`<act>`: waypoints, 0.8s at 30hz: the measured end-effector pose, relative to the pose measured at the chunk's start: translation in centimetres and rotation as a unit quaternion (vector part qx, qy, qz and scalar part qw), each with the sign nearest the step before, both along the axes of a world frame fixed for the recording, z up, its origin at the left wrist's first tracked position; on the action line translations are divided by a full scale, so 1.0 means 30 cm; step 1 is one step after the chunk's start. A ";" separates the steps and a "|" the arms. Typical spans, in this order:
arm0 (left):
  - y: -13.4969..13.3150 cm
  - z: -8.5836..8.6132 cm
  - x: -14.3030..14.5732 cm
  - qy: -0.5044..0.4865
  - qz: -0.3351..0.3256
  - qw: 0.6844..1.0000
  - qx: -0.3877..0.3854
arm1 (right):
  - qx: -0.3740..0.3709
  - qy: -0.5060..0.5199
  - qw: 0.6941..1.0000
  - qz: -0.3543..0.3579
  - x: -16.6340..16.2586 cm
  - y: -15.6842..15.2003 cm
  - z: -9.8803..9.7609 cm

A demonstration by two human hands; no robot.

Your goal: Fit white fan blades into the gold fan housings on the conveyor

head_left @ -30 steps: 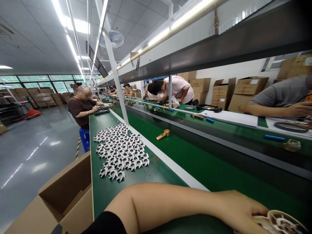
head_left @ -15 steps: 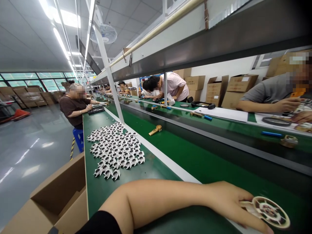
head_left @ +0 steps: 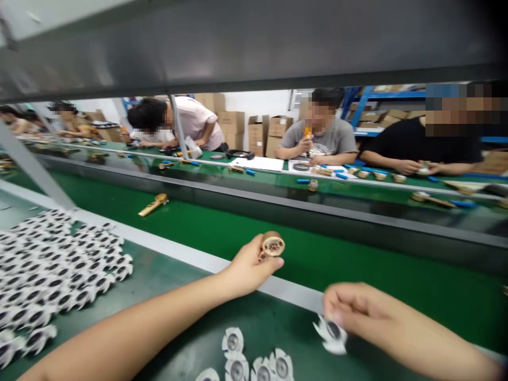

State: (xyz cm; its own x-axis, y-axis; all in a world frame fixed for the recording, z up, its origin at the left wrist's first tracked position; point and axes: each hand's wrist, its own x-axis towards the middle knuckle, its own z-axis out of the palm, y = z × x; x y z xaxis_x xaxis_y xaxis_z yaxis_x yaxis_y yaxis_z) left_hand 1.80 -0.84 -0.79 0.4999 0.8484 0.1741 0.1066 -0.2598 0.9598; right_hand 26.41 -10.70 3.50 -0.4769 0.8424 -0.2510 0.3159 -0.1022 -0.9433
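My left hand [head_left: 250, 268] is closed around a tan handheld fan body [head_left: 273, 244], its round head turned up and the rest hidden by my fingers. It is over the green belt, just past the white edge strip. At the right, my right hand [head_left: 353, 307] pinches a white fan blade [head_left: 332, 334] with a dark round hub, slightly blurred, above the near bench. Below, between my arms, several loose white fan blades [head_left: 237, 366] lie on the green bench top. The two hands are apart, and the blade does not touch the fan body.
A large spread of white fan blades [head_left: 59, 275] covers the bench at left. One tan fan body [head_left: 153, 205] lies on the green belt [head_left: 206, 227]. A grey shelf [head_left: 254, 47] hangs overhead, with a slanting white post [head_left: 35, 164]. Co-workers sit across the line.
The view has swung right. My left hand with the fan body now sits mid-view, the fan body's head upturned. My right hand has come into view with a fan blade.
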 end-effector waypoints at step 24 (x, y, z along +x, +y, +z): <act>-0.147 0.120 0.003 0.282 -0.104 0.941 0.154 | 0.066 0.117 0.953 -0.271 -0.179 -0.041 -0.008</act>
